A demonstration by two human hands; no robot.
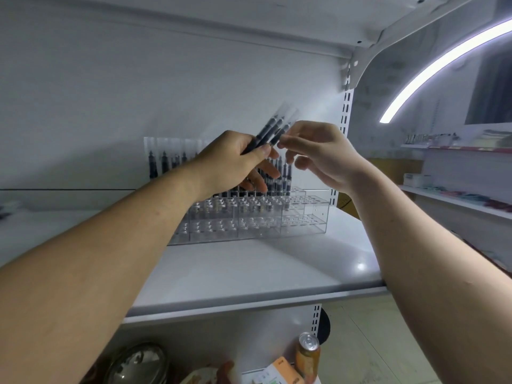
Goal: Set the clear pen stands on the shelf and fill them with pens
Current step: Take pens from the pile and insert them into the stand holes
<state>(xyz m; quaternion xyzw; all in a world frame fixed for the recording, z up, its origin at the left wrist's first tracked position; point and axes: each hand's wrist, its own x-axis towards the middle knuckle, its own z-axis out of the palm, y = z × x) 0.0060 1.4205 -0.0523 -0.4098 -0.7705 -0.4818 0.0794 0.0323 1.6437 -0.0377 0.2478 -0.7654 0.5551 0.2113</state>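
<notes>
Above the white shelf (277,267), the left hand (232,156) has its fingers clamped on a bundle of black pens with clear caps (273,128). The right hand (318,151) has curled fingers touching one pen; I cannot tell whether they grip it. Behind them, the tiered clear acrylic pen stands (304,217) sit on the shelf, partly filled.

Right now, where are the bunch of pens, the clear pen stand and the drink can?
bunch of pens (270,131), head view, middle of the dark barrels.
clear pen stand (302,224), head view, front wall near its right end.
drink can (308,356), head view, its orange side.
</notes>
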